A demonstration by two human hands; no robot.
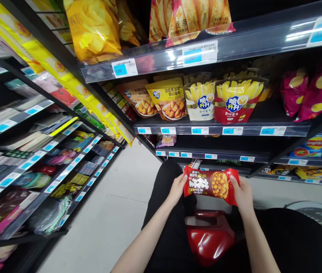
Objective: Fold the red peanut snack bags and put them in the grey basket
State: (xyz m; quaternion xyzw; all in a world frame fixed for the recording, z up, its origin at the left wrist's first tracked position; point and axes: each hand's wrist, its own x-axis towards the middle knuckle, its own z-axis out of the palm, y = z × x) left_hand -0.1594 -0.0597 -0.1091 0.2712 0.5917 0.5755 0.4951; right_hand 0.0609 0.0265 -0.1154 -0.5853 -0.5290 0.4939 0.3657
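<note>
Between my two hands I hold a red snack packet (199, 185), lying crosswise, with a picture of round golden-brown nuts on its right part. My left hand (178, 188) grips its left end, and my right hand (242, 192) closes on its right end with the thumb on top. The packet hangs above my knees, in front of the lower shelves. Beneath it, between my legs, is a glossy red plastic object (210, 235), perhaps a stool, partly hidden by my right arm and legs.
Shelves ahead carry a yellow pouch (169, 99), a white pouch (200, 100) and a red pouch (236, 100) of potato snacks. Price labels line the shelf edge (223, 130). Another shelf rack (48, 185) stands left across the tiled floor (112, 204). A grey basket (317, 216) sits at right.
</note>
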